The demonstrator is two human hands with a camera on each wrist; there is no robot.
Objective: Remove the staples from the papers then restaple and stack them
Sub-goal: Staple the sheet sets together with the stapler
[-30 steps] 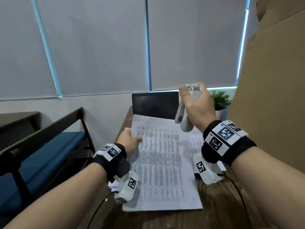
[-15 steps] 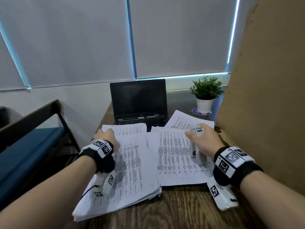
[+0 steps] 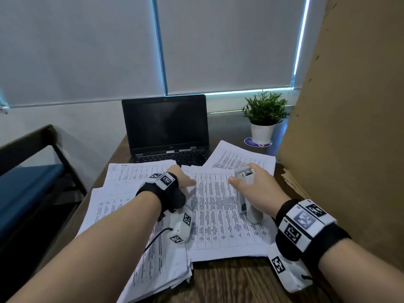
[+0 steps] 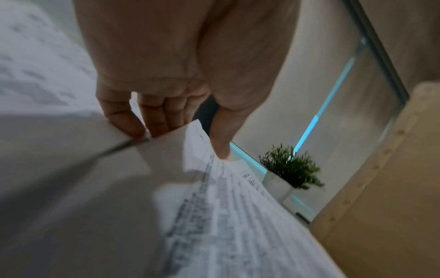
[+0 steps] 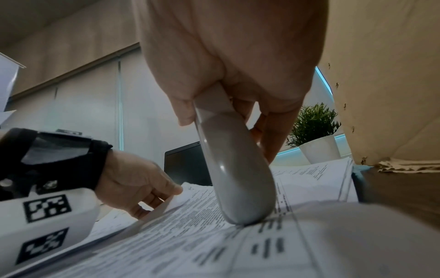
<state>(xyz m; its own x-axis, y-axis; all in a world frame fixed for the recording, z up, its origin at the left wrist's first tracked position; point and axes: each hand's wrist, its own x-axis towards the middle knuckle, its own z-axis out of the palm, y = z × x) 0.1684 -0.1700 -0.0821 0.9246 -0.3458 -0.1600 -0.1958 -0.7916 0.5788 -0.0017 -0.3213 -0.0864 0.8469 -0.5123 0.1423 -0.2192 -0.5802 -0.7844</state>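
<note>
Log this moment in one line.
left hand: pinches paper corner | right hand: grips stapler, its end on right stack

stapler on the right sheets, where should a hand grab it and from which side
Grip the stapler around its long grey body from above, as the right hand does: it lies flat on the papers, its length running away from the person, top and both sides exposed.

A dark wooden desk (image 3: 229, 283) carries printed white paper stacks (image 3: 140, 217) across its middle, a black open laptop (image 3: 166, 127) at the back edge, and a small green plant in a white pot (image 3: 263, 119) on a round blue coaster (image 3: 248, 142) near the back right corner.
</note>
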